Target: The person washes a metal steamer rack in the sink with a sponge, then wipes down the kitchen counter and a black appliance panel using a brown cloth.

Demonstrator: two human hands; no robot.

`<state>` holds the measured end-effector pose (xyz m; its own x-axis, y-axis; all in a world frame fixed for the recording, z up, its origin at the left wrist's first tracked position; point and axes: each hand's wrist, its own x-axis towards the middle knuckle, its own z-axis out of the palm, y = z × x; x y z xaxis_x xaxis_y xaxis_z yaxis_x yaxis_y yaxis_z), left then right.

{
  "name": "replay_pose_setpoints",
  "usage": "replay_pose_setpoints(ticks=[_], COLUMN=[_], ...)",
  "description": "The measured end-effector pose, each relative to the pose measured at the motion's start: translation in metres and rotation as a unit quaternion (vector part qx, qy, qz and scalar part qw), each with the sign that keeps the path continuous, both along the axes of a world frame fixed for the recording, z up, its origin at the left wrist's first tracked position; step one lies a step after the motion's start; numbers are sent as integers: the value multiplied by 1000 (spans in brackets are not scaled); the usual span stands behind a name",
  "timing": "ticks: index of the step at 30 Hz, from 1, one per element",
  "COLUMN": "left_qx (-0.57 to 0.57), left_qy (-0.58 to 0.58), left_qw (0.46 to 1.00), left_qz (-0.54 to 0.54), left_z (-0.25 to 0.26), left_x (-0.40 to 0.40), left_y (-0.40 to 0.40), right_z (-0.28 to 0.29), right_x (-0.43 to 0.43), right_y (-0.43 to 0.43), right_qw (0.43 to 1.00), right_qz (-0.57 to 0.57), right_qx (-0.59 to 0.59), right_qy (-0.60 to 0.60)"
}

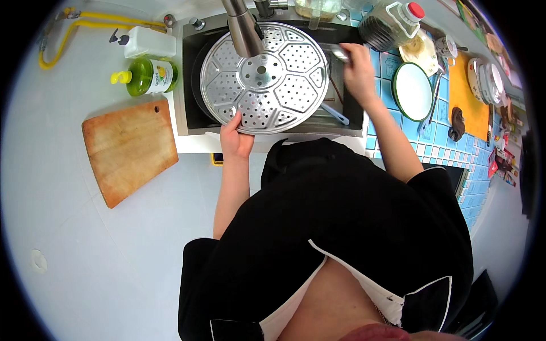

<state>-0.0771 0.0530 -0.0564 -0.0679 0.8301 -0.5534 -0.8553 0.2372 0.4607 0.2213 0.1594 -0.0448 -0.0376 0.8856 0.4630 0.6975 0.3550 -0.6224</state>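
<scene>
My left hand (237, 141) grips the near rim of a round perforated metal steamer tray (298, 91), thumb on top. The tray lies over the left and middle of the dark sink (356, 104), under the pull-down faucet head (245, 36). Whether water is flowing cannot be seen. My right hand (359, 74) is curled at the sink's right side, around a small shiny metal object (340, 53), blurred and mostly hidden. Below that hand, a utensil with a pale blue handle (337, 114) lies in the sink beside thin brown sticks. A dark round pan (197, 81) shows partly beneath the tray.
Left of the sink stand a white pump bottle (151, 42), a green dish soap bottle (143, 76) and a wooden cutting board (130, 149). On the blue tiles at right are a green-rimmed plate (412, 91), a red-capped jug (386, 27), a dark cloth (457, 123) and stacked bowls (485, 81).
</scene>
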Motion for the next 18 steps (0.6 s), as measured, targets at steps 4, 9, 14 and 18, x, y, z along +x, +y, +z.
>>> replay_pose_setpoints(ticks=[4, 9, 14, 18], left_qx=[-30, -35, -60, -49], left_qy=[22, 72, 48, 49], left_qw=[999, 997, 997, 995], left_qz=[15, 3, -30, -67], left_z=[-21, -8, -1, 8], left_x=[-14, -5, 8, 19], left_y=[-2, 5, 11, 9], right_z=[-24, -45, -78, -110], right_x=[59, 88, 124, 174], right_y=[-42, -101, -151, -176], right_qw=[983, 966, 951, 949], right_qz=[-67, -38, -18, -56], right_qx=[-150, -227, -241, -222], right_qy=[-87, -116, -192, -215])
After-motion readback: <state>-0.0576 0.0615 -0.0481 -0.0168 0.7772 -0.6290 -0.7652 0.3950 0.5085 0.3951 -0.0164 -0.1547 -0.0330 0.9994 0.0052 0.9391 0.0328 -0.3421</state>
